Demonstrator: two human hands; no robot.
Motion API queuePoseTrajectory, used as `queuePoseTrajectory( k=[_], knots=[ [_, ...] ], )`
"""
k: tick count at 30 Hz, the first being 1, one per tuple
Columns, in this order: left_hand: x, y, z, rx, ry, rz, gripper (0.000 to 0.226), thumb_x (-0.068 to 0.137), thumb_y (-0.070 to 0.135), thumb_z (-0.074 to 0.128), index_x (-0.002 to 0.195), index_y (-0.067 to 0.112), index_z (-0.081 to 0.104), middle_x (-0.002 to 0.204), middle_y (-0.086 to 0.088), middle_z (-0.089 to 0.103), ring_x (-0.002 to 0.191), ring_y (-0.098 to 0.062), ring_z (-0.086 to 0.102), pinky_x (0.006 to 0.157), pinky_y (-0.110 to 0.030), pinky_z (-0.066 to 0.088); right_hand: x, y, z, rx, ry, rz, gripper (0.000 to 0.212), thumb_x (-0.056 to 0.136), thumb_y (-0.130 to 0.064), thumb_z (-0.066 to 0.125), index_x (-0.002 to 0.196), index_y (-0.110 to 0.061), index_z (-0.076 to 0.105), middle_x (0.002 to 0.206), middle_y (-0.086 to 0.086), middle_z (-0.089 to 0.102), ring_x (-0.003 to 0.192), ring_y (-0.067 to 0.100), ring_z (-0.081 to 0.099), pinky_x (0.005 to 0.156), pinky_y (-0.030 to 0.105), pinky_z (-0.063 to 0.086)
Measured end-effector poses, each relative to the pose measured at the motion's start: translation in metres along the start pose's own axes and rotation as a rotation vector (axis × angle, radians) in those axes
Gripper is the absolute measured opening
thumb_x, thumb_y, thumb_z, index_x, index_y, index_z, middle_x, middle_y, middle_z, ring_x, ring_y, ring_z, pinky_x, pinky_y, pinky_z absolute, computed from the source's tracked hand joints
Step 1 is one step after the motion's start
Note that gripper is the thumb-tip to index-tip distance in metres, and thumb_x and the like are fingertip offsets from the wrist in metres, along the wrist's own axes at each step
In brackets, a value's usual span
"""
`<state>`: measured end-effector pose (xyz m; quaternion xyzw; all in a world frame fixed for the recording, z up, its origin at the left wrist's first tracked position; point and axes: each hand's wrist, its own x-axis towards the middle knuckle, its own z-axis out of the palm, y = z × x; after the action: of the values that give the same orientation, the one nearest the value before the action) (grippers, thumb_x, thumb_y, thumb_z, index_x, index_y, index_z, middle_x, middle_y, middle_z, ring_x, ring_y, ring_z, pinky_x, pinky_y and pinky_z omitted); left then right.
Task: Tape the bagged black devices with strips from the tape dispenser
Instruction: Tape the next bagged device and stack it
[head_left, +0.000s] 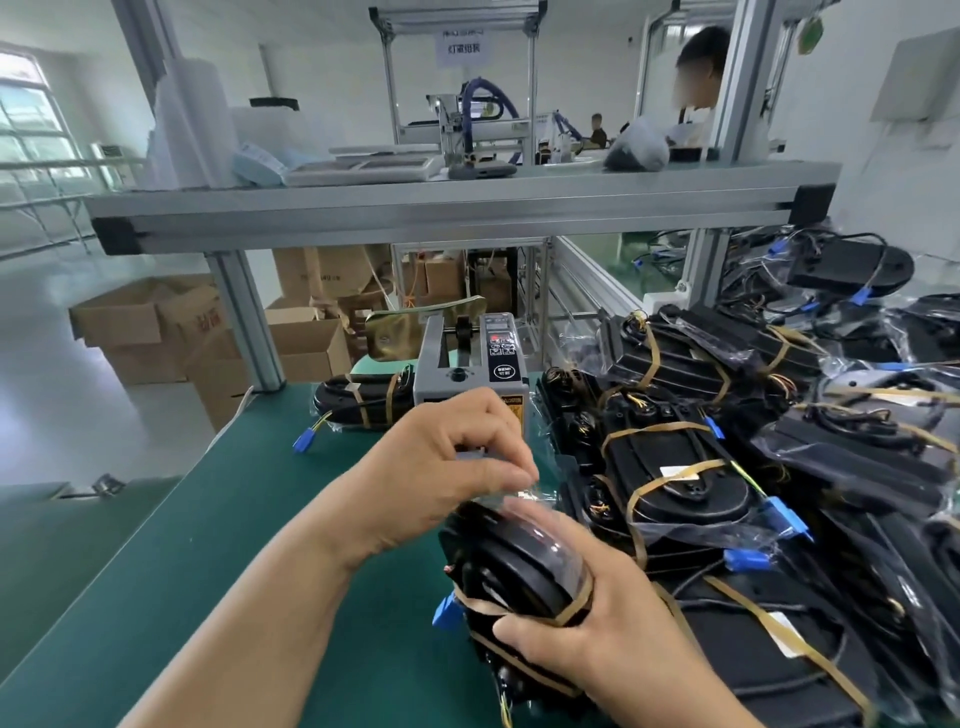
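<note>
A bagged black device (511, 566) with brown tape bands lies tilted on the green table (218, 561) at the front. My right hand (587, 629) grips its near side, thumb over the rounded top. My left hand (447, 462) hovers at the device's upper end, thumb and fingertips pinched on a clear tape strip (527, 491) against the bag. The grey tape dispenser (470, 371) stands just behind my left hand. A heap of bagged black devices (727, 467) with blue connectors fills the right side.
One taped device (363, 402) lies left of the dispenser. An aluminium shelf (457, 208) crosses overhead, resting on a post (244, 317). Cardboard boxes (150, 332) sit on the floor beyond the table's left edge. A person (698, 83) stands behind the shelf.
</note>
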<state>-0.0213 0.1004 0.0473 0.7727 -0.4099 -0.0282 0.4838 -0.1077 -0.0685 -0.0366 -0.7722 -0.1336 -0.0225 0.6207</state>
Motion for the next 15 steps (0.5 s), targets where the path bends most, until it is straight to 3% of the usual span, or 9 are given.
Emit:
queuePoseTrajectory(
  k=[2, 5, 9, 12, 15],
  knots=[
    [0.002, -0.016, 0.004, -0.206, 0.229, -0.082, 0.011, 0.084, 0.011, 0.072, 0.077, 0.019, 0.077, 0.083, 0.004, 0.068, 0.078, -0.008, 0.062, 0.076, -0.017, 0.049, 0.0, -0.002, 0.001, 0.027, 0.053, 0.014, 0.067, 0.068, -0.012, 0.084, 0.121, -0.044, 0.059, 0.108, -0.019, 0.075, 0.102, 0.001, 0.071, 0.086, 0.007, 0.049],
    [0.009, -0.055, 0.009, -0.355, 0.662, -0.417, 0.018, 0.091, 0.013, 0.067, 0.078, 0.02, 0.078, 0.071, 0.003, 0.067, 0.065, -0.011, 0.053, 0.064, -0.021, 0.047, 0.003, -0.002, 0.002, 0.044, 0.194, 0.044, 0.071, 0.07, 0.006, 0.084, 0.119, -0.038, 0.059, 0.097, -0.029, 0.074, 0.092, -0.009, 0.069, 0.073, -0.002, 0.044],
    [0.028, -0.095, 0.024, -0.64, 0.748, -0.814, 0.015, 0.093, 0.02, 0.066, 0.083, 0.01, 0.072, 0.066, 0.002, 0.059, 0.048, -0.006, 0.044, 0.046, -0.018, 0.039, 0.01, 0.006, 0.008, 0.048, 0.388, 0.04, 0.073, 0.07, 0.003, 0.085, 0.115, -0.046, 0.056, 0.092, -0.031, 0.073, 0.084, -0.01, 0.069, 0.068, -0.003, 0.043],
    [0.046, -0.109, 0.027, -0.854, 0.782, -0.948, 0.017, 0.094, 0.02, 0.065, 0.079, 0.011, 0.066, 0.059, 0.003, 0.057, 0.038, -0.003, 0.043, 0.036, -0.015, 0.036, 0.011, 0.01, 0.012, 0.061, 0.43, 0.032, 0.076, 0.07, 0.003, 0.085, 0.118, -0.047, 0.054, 0.092, -0.03, 0.073, 0.083, -0.011, 0.069, 0.067, -0.003, 0.043],
    [0.061, -0.117, 0.026, -0.919, 0.791, -1.022, 0.023, 0.095, 0.02, 0.064, 0.074, 0.011, 0.062, 0.052, 0.004, 0.052, 0.033, -0.003, 0.041, 0.033, -0.013, 0.033, 0.011, 0.011, 0.011, 0.078, 0.453, 0.04, 0.078, 0.068, 0.005, 0.086, 0.123, -0.042, 0.057, 0.096, -0.027, 0.074, 0.085, -0.01, 0.069, 0.067, -0.002, 0.045]
  ],
)
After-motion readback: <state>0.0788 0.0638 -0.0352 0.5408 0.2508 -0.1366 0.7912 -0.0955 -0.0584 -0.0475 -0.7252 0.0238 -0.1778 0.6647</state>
